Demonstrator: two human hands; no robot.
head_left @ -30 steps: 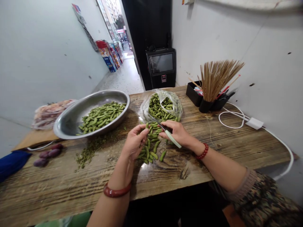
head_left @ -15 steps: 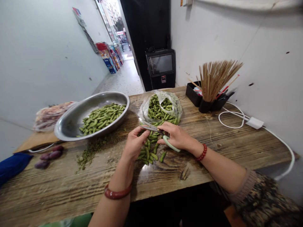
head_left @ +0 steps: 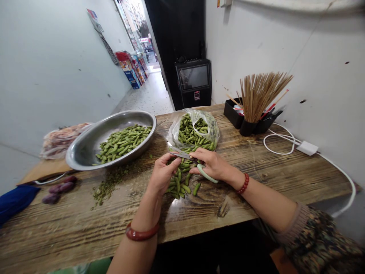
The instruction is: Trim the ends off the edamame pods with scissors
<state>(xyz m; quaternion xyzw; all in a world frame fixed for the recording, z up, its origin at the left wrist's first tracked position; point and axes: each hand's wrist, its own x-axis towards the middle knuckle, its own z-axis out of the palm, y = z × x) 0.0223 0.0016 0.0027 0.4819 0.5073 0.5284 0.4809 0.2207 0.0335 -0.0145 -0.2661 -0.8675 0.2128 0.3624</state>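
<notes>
My right hand (head_left: 214,164) grips a pair of scissors (head_left: 205,174) with pale green handles, its blades pointing left. Facing it, my left hand (head_left: 161,173) is closed in a pinch at the blade tips; whatever lies between its fingers is too small or hidden to make out. Below both hands, loose green soybean pods (head_left: 177,185) lie on the wooden table. Just beyond them sits an open clear plastic bag (head_left: 172,134) full of pods. To the left, a large oval metal basin (head_left: 82,152) holds more pods in its right part.
Small green trimmings (head_left: 106,190) lie below the basin, with several purple-red round items (head_left: 62,187) farther left. A bagged pinkish item (head_left: 61,140) is behind. At right stand bamboo skewers (head_left: 258,99) in a black holder (head_left: 234,114), beside a white cable with an adapter (head_left: 307,148).
Almost nothing differs. Both hands and the scissors hold nearly the same place, with only a tiny shift of the scissors' handle.
</notes>
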